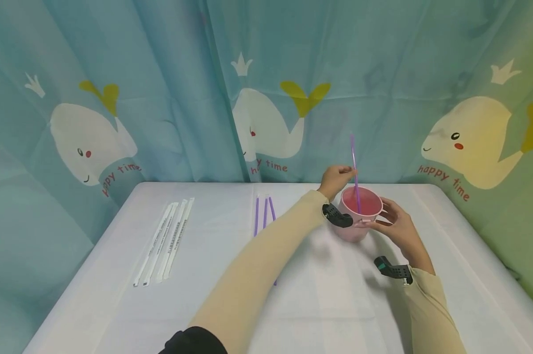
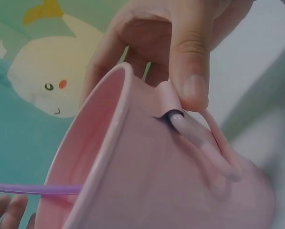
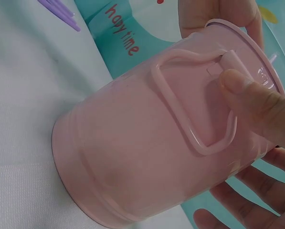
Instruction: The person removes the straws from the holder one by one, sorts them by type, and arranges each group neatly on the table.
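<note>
A pink metal pail (image 1: 354, 233) stands on the white table, its wire handle (image 3: 178, 112) folded down against the side. My right hand (image 1: 397, 228) holds it near the rim, thumb over the handle's lug (image 2: 168, 98) and fingers spread round the far side. Above the opening, my left hand (image 1: 335, 181) pinches a purple straw (image 1: 353, 152) between its fingertips. The straw stands nearly upright, its lower part inside the pail. In the left wrist view, some left fingers (image 2: 13, 212) show beside the straw; the pinch itself is out of that frame.
Several purple straws (image 1: 256, 216) lie mid-table, partly hidden by my left sleeve (image 1: 257, 265). Farther left, several white paper-wrapped straws (image 1: 160, 243) lie side by side. A blue-green curtain (image 1: 182, 98) with whale prints hangs behind the table (image 1: 94, 295).
</note>
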`<state>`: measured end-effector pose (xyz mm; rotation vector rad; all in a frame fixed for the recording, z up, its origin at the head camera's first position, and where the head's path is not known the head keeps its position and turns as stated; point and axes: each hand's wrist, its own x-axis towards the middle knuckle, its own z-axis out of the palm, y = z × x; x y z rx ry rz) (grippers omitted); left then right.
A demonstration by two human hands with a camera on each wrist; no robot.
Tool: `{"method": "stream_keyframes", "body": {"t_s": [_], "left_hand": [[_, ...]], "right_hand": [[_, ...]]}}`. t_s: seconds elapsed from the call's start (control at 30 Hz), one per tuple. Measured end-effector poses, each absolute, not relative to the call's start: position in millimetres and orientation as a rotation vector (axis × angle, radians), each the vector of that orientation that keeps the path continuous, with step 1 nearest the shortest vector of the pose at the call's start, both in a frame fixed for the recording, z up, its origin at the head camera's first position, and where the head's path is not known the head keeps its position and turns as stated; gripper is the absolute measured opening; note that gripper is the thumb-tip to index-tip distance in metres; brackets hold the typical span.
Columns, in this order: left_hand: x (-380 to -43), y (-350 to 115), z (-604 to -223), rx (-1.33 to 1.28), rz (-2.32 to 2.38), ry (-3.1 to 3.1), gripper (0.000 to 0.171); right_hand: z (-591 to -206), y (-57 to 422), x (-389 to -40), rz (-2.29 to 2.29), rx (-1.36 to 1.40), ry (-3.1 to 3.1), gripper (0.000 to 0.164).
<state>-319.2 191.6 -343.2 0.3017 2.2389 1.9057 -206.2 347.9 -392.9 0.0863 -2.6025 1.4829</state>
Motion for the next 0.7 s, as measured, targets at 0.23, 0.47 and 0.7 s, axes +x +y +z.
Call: {"method": "stream_keyframes", "body": {"t_s": [0.23,0.47,0.7], "left_hand": [[-319.3,195.4,-346.8,0.339,1.938,2.196,0.025],[-320.0,193.6,-349.9,0.428,1.908,2.221,0.018],[-319.1,188.6,-349.3,0.454,1.903,2.199,0.021]], "right_hand": [[-393.1,348.1,-205.3,1.486,0.091,-2.601,0.078],[-393.5,348.2,-205.2,1.491,0.097,-2.599,0.078],[-391.3,347.8,-204.9,1.479,0.080,-2.617,0.079]]}}
